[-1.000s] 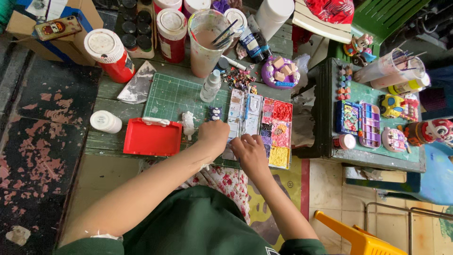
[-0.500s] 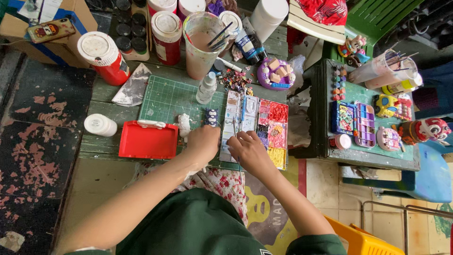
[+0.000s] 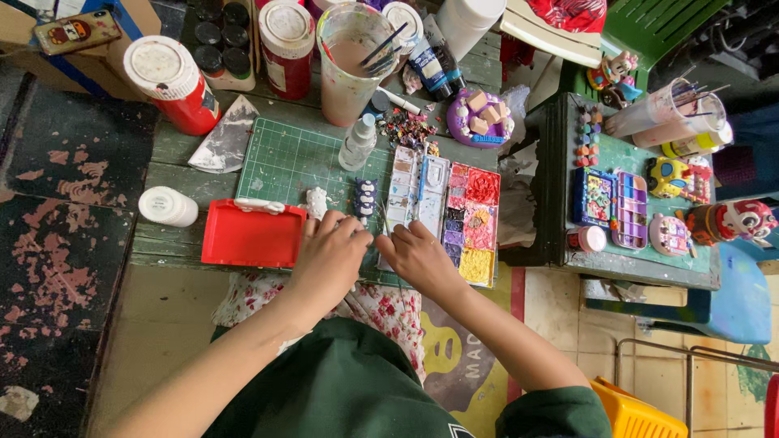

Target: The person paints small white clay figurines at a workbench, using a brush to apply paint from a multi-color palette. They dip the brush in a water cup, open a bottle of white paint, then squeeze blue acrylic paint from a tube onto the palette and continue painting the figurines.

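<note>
My left hand (image 3: 329,258) rests with curled fingers on the near edge of the green cutting mat (image 3: 284,162), right beside a red tray (image 3: 251,237). My right hand (image 3: 418,258) lies next to it, and the fingertips of both hands meet over the mat. What they pinch is hidden. Just beyond the fingers stand a small white figurine (image 3: 316,203) and a small dark painted figurine (image 3: 364,197). A paint palette (image 3: 466,223) with red, purple and yellow wells lies to the right of my right hand.
At the back of the table stand red paint tubs (image 3: 174,81), a brush-filled cup (image 3: 349,61), a small clear bottle (image 3: 357,142) and a white jar (image 3: 166,207). A second green table (image 3: 641,264) at the right holds palettes and painted figures. A yellow basket (image 3: 637,410) sits below.
My left hand has drawn back a little toward me and to the left, nearer the red tray. My right hand has barely moved.
</note>
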Available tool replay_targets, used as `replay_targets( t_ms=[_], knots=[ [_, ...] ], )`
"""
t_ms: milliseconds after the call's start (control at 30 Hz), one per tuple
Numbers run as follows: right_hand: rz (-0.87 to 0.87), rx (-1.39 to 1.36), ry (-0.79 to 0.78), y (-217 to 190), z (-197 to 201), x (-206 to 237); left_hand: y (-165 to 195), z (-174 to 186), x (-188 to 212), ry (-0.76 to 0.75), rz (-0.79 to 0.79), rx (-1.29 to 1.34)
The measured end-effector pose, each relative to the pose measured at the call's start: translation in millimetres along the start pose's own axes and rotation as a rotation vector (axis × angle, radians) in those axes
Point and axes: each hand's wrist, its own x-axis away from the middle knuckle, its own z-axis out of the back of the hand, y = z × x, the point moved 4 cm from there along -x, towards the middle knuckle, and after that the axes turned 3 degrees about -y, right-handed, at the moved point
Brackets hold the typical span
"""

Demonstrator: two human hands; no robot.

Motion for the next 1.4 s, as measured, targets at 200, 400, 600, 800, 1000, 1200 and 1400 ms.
replay_targets(
  t_ms=[200, 400, 600, 800, 1000, 1200, 1400],
  knots=[
    [-0.052, -0.279, 0.174, 10.5, 2.7, 13.7, -9.0, 7.3, 8.1, -0.05, -0.017, -0.077],
    [-0.177, -0.582, 0.232, 17.0, -6.4, 22.3, 12.1, -32.2, -13.9, -0.084, -0.149, -0.073],
    [-0.177, -0.575, 0.24, 18.4, -4.7, 25.6, -2.8, -51.0, -26.5, -0.143, -0.213, 0.05],
    [-0.152, -0.572, 0.247, 15.0, -5.8, 24.0, -8.6, -64.2, -37.7, -0.146, -0.363, -0.099],
    [-0.161, -0.626, 0.287, 14.8, -7.8, 31.4, -2.6, -84.7, -48.3, -0.203, -0.505, -0.258],
    [-0.227, -0.654, 0.284, 15.0, -13.5, 38.3, 2.6, -99.6, -58.9, -0.28, -0.373, -0.212],
    [-0.304, -0.695, 0.253, 16.5, -14.1, 38.9, 7.8, -108.7, -48.3, -0.33, -0.38, -0.295]
  ],
)
